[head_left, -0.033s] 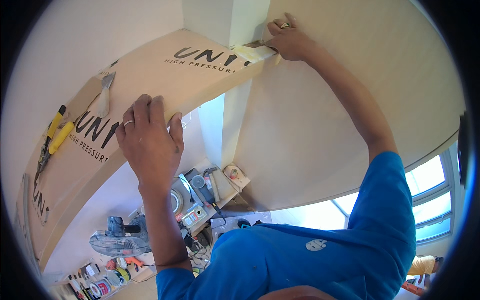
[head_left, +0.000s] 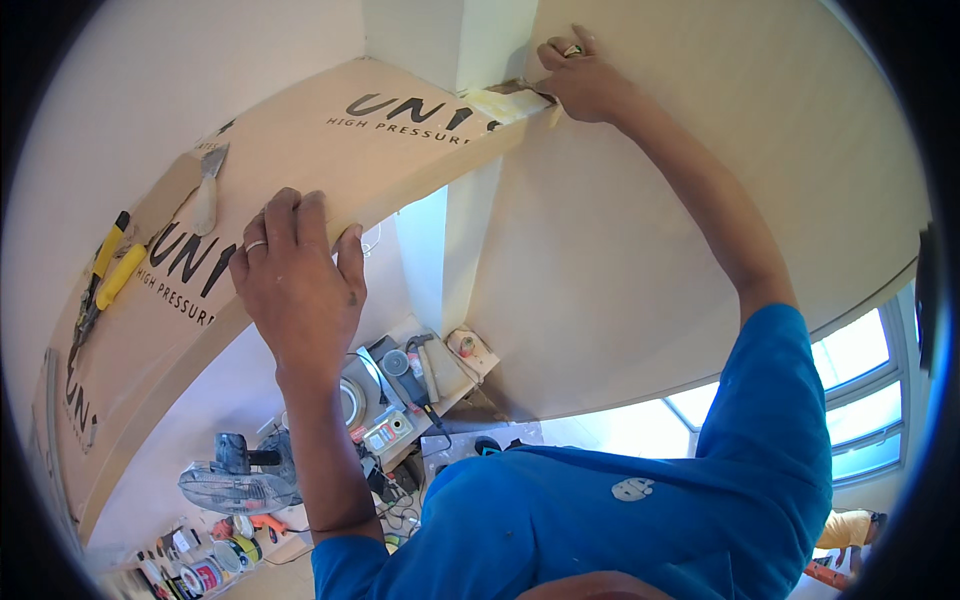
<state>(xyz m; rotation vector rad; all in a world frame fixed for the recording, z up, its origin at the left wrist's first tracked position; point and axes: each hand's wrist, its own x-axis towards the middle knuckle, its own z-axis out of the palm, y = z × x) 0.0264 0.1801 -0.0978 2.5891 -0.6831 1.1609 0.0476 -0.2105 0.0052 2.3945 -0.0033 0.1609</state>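
Note:
My left hand [head_left: 300, 275] lies on a board wrapped in tan printed sheeting [head_left: 290, 140], fingers apart on the top and thumb at the near edge. It holds nothing. Farther off, my right hand [head_left: 590, 85] is closed at the far right end of the board, in the corner by a white post. A thin brownish blade [head_left: 515, 85], like that of a putty knife, sticks out from its fingers over a pale yellowish patch [head_left: 490, 103]. The handle is mostly hidden in the hand.
On the board's left part lie a putty knife [head_left: 208, 190] and yellow-handled tools [head_left: 110, 260]. A large curved beige panel [head_left: 640, 260] stands to the right. Below are a fan [head_left: 240, 475], a cluttered tool surface [head_left: 410, 380], cables and cans [head_left: 205, 575]. Another person [head_left: 845, 530] shows at lower right.

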